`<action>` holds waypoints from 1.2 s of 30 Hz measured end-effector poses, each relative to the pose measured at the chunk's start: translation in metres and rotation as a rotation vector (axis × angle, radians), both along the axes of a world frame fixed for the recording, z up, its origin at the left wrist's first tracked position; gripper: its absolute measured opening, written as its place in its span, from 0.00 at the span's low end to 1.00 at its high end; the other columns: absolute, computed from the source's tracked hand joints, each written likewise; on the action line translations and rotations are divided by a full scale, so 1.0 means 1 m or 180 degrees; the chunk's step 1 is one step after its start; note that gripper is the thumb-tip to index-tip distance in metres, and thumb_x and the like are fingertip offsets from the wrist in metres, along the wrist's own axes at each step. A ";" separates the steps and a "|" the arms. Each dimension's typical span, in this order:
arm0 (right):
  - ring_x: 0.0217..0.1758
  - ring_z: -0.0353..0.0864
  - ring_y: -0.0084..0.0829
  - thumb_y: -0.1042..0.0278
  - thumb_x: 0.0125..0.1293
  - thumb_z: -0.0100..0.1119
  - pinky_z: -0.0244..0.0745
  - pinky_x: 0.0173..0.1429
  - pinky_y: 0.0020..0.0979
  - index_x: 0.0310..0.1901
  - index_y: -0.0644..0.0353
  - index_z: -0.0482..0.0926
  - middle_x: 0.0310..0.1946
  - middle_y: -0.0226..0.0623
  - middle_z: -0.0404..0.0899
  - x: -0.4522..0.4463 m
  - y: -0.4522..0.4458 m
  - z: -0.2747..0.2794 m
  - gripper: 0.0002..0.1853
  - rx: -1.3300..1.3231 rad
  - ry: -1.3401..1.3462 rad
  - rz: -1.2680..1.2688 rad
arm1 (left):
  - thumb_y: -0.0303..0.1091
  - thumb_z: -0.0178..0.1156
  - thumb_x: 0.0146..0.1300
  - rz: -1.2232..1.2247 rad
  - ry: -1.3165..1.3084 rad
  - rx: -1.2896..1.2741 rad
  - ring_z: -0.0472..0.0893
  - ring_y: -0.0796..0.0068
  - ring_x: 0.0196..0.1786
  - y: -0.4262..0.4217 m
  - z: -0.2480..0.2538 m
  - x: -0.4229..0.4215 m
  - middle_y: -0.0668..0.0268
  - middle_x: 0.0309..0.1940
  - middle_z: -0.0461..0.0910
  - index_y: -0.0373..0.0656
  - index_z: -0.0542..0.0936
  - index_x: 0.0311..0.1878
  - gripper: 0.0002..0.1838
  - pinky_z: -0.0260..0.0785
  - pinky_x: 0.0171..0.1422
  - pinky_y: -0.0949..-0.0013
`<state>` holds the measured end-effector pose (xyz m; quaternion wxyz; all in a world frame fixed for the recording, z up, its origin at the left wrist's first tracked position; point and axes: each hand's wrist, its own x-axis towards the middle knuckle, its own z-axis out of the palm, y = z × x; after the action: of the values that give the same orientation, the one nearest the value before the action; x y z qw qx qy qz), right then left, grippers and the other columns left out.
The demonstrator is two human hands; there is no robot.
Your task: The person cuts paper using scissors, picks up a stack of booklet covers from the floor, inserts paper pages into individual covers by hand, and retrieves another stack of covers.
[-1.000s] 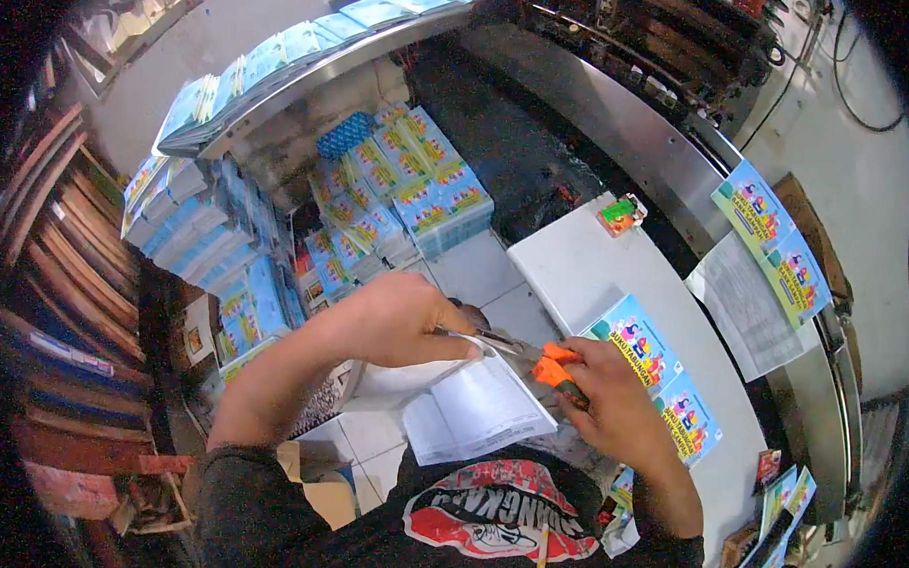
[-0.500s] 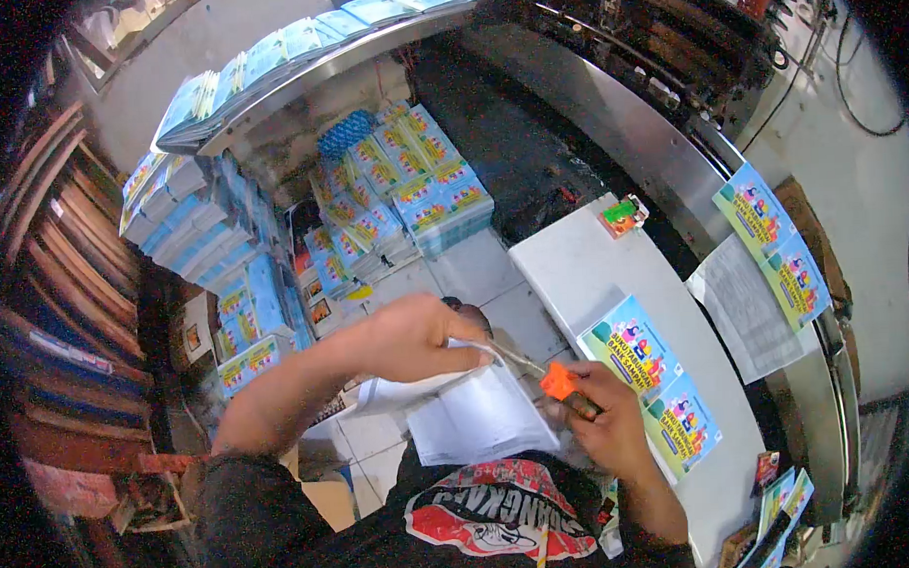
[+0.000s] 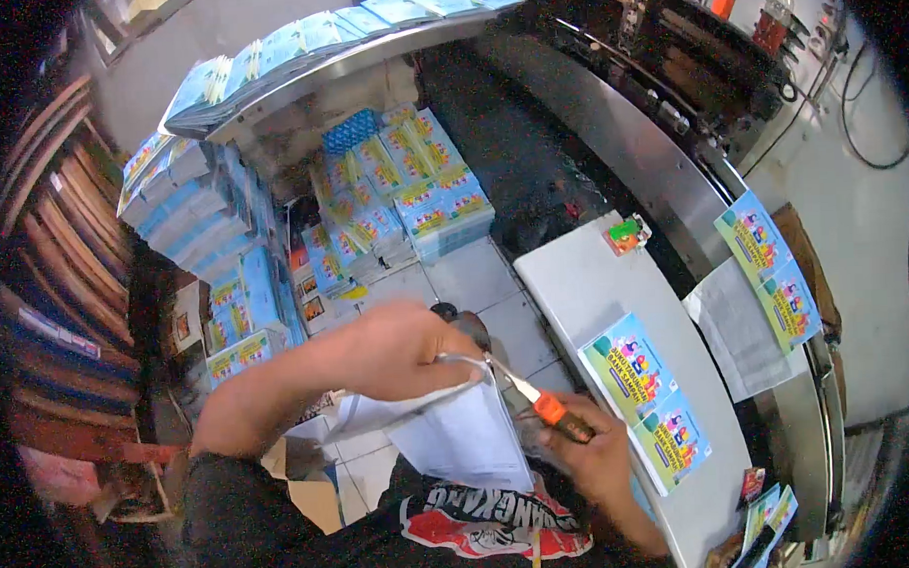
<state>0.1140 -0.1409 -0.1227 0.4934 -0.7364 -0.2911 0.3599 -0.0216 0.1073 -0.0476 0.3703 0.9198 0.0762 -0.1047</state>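
Note:
My left hand (image 3: pixel 407 351) is closed on the upper edge of a white booklet (image 3: pixel 460 434), its pages hanging down in front of my shirt. In my right hand (image 3: pixel 595 449) is a screwdriver (image 3: pixel 562 415) with an orange and dark handle. Its thin metal shaft points up and left, and the tip meets the booklet's top corner beside my left fingers. A pale curved edge shows at those fingertips; I cannot make out what it is. Right of my right hand, printed cover sheets (image 3: pixel 644 398) lie on a white table (image 3: pixel 564 265).
Stacks of printed booklets (image 3: pixel 442 199) stand on the tiled floor, with more piled at the left (image 3: pixel 187 208). A metal shelf (image 3: pixel 347 62) carries booklets across the back. A machine with a long metal rail (image 3: pixel 608 88) runs along the right. Wooden boards (image 3: pixel 73 247) lean at far left.
The screwdriver's handle has shifted slightly down, with its shaft more steeply angled at the booklet's corner. My left hand has moved a little, and the booklet has shifted left and downward.

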 end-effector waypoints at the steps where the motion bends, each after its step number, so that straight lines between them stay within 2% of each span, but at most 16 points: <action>1: 0.52 0.83 0.32 0.70 0.53 0.77 0.76 0.59 0.30 0.49 0.61 0.85 0.47 0.39 0.85 -0.003 0.000 -0.001 0.20 -0.0005 0.0207 -0.0048 | 0.44 0.59 0.67 0.0020 -0.0007 0.0000 0.82 0.48 0.34 0.000 0.000 -0.001 0.52 0.29 0.82 0.50 0.84 0.46 0.13 0.72 0.37 0.53; 4: 0.47 0.84 0.30 0.71 0.53 0.76 0.78 0.56 0.31 0.49 0.62 0.85 0.43 0.39 0.86 -0.006 -0.009 -0.014 0.20 -0.0230 0.0627 -0.0186 | 0.44 0.58 0.68 -0.0103 -0.0196 -0.0080 0.82 0.47 0.34 0.000 -0.003 -0.008 0.53 0.30 0.83 0.49 0.84 0.46 0.12 0.72 0.36 0.53; 5: 0.42 0.84 0.28 0.67 0.53 0.77 0.80 0.49 0.33 0.49 0.65 0.84 0.37 0.36 0.87 -0.013 -0.006 -0.015 0.22 0.0367 0.1305 -0.0400 | 0.44 0.58 0.68 -0.0101 -0.0237 -0.0112 0.81 0.47 0.34 -0.001 -0.004 -0.009 0.53 0.30 0.83 0.49 0.85 0.46 0.12 0.72 0.36 0.52; 9: 0.40 0.80 0.25 0.73 0.57 0.71 0.74 0.48 0.26 0.53 0.66 0.80 0.40 0.33 0.83 0.000 -0.025 -0.006 0.21 -0.0037 0.1592 -0.0270 | 0.44 0.58 0.69 -0.0294 -0.0070 0.0120 0.82 0.48 0.35 -0.002 0.001 -0.012 0.53 0.32 0.83 0.50 0.85 0.46 0.12 0.72 0.36 0.51; 12: 0.44 0.76 0.23 0.70 0.72 0.56 0.72 0.46 0.26 0.62 0.60 0.73 0.47 0.29 0.79 0.084 -0.072 -0.018 0.18 0.2451 -0.0038 -0.2864 | 0.44 0.58 0.68 -0.0405 -0.0168 0.0395 0.82 0.48 0.35 0.014 -0.051 -0.050 0.54 0.32 0.84 0.51 0.85 0.45 0.12 0.73 0.37 0.51; 14: 0.39 0.79 0.24 0.75 0.69 0.56 0.74 0.44 0.28 0.64 0.64 0.72 0.48 0.35 0.81 0.087 -0.067 0.017 0.21 0.2430 -0.0538 -0.3176 | 0.44 0.58 0.68 -0.0203 -0.0076 0.0576 0.82 0.48 0.35 0.022 -0.031 -0.039 0.55 0.33 0.84 0.50 0.86 0.45 0.12 0.74 0.38 0.52; 16: 0.42 0.80 0.24 0.76 0.67 0.57 0.75 0.49 0.29 0.60 0.64 0.76 0.46 0.35 0.82 0.066 -0.045 0.025 0.20 0.1398 -0.0786 -0.2495 | 0.43 0.58 0.68 0.0120 0.0058 0.0603 0.82 0.48 0.36 0.011 -0.031 -0.043 0.55 0.34 0.85 0.50 0.86 0.46 0.12 0.74 0.39 0.52; 18: 0.49 0.81 0.25 0.75 0.60 0.63 0.75 0.56 0.28 0.56 0.61 0.80 0.45 0.33 0.82 0.062 -0.015 0.051 0.20 0.0731 -0.1347 -0.1055 | 0.42 0.59 0.67 0.0332 -0.0473 0.0401 0.84 0.50 0.37 0.018 -0.031 -0.028 0.54 0.36 0.85 0.48 0.86 0.47 0.13 0.75 0.41 0.55; 19: 0.48 0.82 0.30 0.70 0.61 0.65 0.75 0.56 0.29 0.53 0.61 0.80 0.47 0.36 0.81 0.075 0.008 0.032 0.18 0.0803 -0.1243 -0.0907 | 0.41 0.62 0.66 0.0418 -0.0408 0.0194 0.84 0.53 0.38 0.018 -0.029 -0.026 0.52 0.38 0.85 0.46 0.86 0.48 0.13 0.75 0.42 0.58; 21: 0.50 0.80 0.48 0.63 0.61 0.67 0.76 0.53 0.40 0.48 0.63 0.80 0.48 0.49 0.77 0.107 0.049 0.001 0.17 0.0253 -0.2116 -0.0530 | 0.40 0.63 0.65 0.0528 -0.0500 0.0097 0.85 0.54 0.38 0.013 -0.018 -0.025 0.53 0.38 0.86 0.46 0.86 0.49 0.13 0.75 0.43 0.60; 23: 0.52 0.77 0.50 0.60 0.60 0.68 0.76 0.52 0.45 0.47 0.63 0.81 0.47 0.49 0.77 0.131 0.083 -0.031 0.18 -0.0356 -0.3009 -0.0171 | 0.39 0.64 0.65 0.0692 -0.0617 0.0009 0.85 0.56 0.38 0.007 -0.005 -0.028 0.54 0.38 0.86 0.46 0.85 0.49 0.13 0.75 0.43 0.61; 26: 0.52 0.76 0.49 0.57 0.60 0.68 0.77 0.52 0.48 0.46 0.62 0.81 0.47 0.48 0.76 0.140 0.116 -0.059 0.19 -0.0886 -0.3516 -0.0236 | 0.40 0.65 0.65 0.0738 -0.0616 0.0455 0.84 0.61 0.34 -0.002 0.009 -0.037 0.58 0.34 0.86 0.47 0.86 0.49 0.12 0.72 0.40 0.62; 27: 0.53 0.76 0.48 0.55 0.59 0.68 0.77 0.54 0.49 0.45 0.62 0.82 0.48 0.46 0.76 0.147 0.124 -0.078 0.20 -0.1044 -0.3735 -0.0219 | 0.40 0.65 0.65 0.0567 -0.0994 0.0888 0.83 0.64 0.32 -0.005 0.011 -0.040 0.62 0.33 0.86 0.48 0.86 0.47 0.11 0.68 0.38 0.63; 31: 0.54 0.76 0.45 0.53 0.59 0.69 0.77 0.54 0.49 0.49 0.62 0.80 0.49 0.44 0.76 0.151 0.132 -0.097 0.23 -0.1156 -0.3759 0.0046 | 0.40 0.66 0.64 0.0344 -0.1487 0.1801 0.78 0.71 0.27 -0.013 0.017 -0.050 0.69 0.29 0.83 0.52 0.87 0.44 0.08 0.59 0.35 0.66; 34: 0.63 0.72 0.49 0.53 0.58 0.69 0.75 0.61 0.47 0.57 0.63 0.76 0.57 0.49 0.74 0.149 0.130 -0.089 0.30 -0.1505 -0.3007 0.0472 | 0.38 0.66 0.64 0.0572 -0.1854 0.1515 0.77 0.71 0.28 -0.011 0.010 -0.052 0.71 0.30 0.83 0.50 0.86 0.43 0.07 0.60 0.35 0.65; 36: 0.72 0.64 0.53 0.52 0.57 0.71 0.67 0.71 0.47 0.68 0.63 0.67 0.68 0.54 0.67 0.135 0.116 -0.074 0.41 0.0082 -0.2555 0.0375 | 0.37 0.66 0.64 0.0770 -0.1829 0.1439 0.77 0.72 0.27 -0.009 0.013 -0.056 0.69 0.29 0.83 0.49 0.86 0.42 0.07 0.60 0.35 0.67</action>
<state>0.2493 -0.0249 -0.1963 0.3284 -0.7942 -0.5068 0.0678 -0.0777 0.0986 -0.0349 0.1741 0.9545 0.0984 0.2212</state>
